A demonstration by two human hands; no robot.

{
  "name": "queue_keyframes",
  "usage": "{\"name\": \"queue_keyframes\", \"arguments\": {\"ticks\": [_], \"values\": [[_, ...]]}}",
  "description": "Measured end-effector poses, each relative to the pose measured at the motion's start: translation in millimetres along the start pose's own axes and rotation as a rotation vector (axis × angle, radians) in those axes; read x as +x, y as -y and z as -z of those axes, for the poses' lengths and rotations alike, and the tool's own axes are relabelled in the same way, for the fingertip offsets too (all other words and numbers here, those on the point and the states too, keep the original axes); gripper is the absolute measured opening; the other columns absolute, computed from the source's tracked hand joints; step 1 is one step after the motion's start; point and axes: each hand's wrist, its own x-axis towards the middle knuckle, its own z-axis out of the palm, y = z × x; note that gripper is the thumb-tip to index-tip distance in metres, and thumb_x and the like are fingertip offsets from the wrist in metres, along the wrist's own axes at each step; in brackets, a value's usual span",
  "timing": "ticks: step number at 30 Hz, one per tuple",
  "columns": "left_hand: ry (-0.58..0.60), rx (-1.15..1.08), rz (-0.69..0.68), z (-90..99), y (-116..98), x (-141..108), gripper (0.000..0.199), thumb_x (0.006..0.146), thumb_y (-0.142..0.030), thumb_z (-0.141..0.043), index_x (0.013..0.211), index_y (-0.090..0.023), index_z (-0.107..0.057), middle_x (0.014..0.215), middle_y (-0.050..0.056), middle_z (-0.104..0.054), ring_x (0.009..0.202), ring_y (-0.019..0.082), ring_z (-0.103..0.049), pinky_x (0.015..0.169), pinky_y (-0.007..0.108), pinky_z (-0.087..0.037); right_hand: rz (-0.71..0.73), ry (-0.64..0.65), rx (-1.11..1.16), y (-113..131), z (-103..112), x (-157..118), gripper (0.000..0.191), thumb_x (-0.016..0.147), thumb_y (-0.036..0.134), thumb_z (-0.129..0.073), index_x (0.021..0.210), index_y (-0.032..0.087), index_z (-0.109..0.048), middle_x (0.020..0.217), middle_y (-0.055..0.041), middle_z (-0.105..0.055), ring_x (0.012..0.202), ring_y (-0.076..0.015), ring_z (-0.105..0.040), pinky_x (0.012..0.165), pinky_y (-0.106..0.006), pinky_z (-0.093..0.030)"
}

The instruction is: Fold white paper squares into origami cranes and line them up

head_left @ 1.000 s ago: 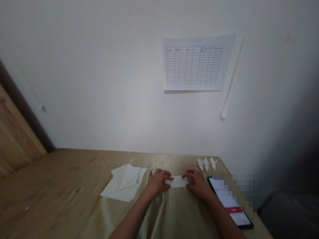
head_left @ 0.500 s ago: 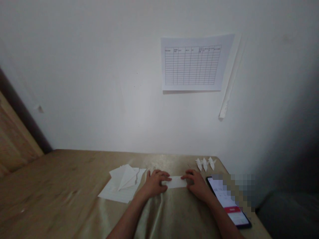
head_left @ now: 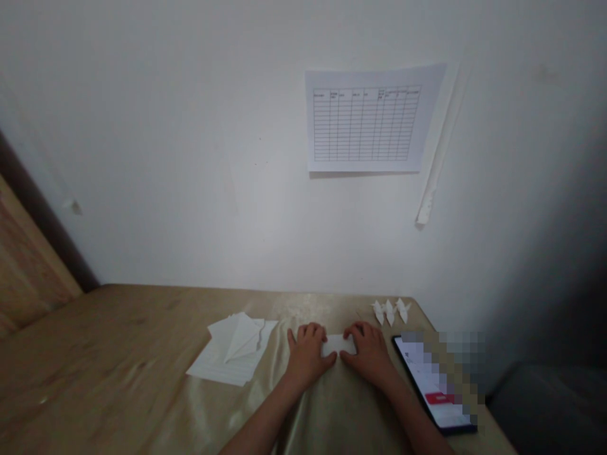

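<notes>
A small folded white paper [head_left: 338, 343] lies on the cloth-covered table between my hands. My left hand [head_left: 309, 351] grips its left end, with the thumb at the near edge and the fingers curled over the far side. At the right end, my right hand [head_left: 368, 351] holds it the same way, thumb turned inward. The two thumb tips are close together, slightly apart. My fingers hide both ends of the paper.
A stack of white paper sheets [head_left: 222, 366] lies to the left. Three small folded paper figures [head_left: 389, 311] stand at the back right. A lit phone [head_left: 427, 385] rests near the table's right edge. On the wall hangs a printed table sheet [head_left: 365, 126].
My left hand has moved to the right, and its thumb now reaches further in along the near edge. Both thumbs have come closer together, and less of the paper shows.
</notes>
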Motion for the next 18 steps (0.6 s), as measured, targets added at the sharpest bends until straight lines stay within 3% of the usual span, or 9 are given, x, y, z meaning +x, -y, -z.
{"name": "queue_keyframes", "arguments": {"ticks": [6, 18], "values": [[-0.025, 0.027, 0.015, -4.3, -3.8, -0.5, 0.037, 0.081, -0.051, -0.059, 0.109, -0.027, -0.059, 0.13, 0.008, -0.058, 0.129, 0.033, -0.044, 0.116, 0.067, -0.012, -0.036, 0.0, -0.051, 2.6, -6.7, 1.2, 0.039, 0.073, 0.046, -0.07, 0.109, 0.031, -0.063, 0.134, -0.0056, -0.053, 0.132, -0.0306, -0.042, 0.118, -0.05, -0.017], [0.013, -0.013, 0.031, -6.6, 0.8, 4.4, 0.033, 0.077, -0.041, -0.062, 0.106, -0.027, -0.058, 0.13, 0.007, -0.056, 0.13, 0.032, -0.043, 0.114, 0.074, -0.01, -0.046, 0.074, -0.03, 1.4, 2.0, 6.1, 0.04, 0.071, 0.032, -0.065, 0.11, 0.031, -0.063, 0.132, -0.0045, -0.053, 0.132, -0.0279, -0.042, 0.116, -0.044, -0.02]]}}
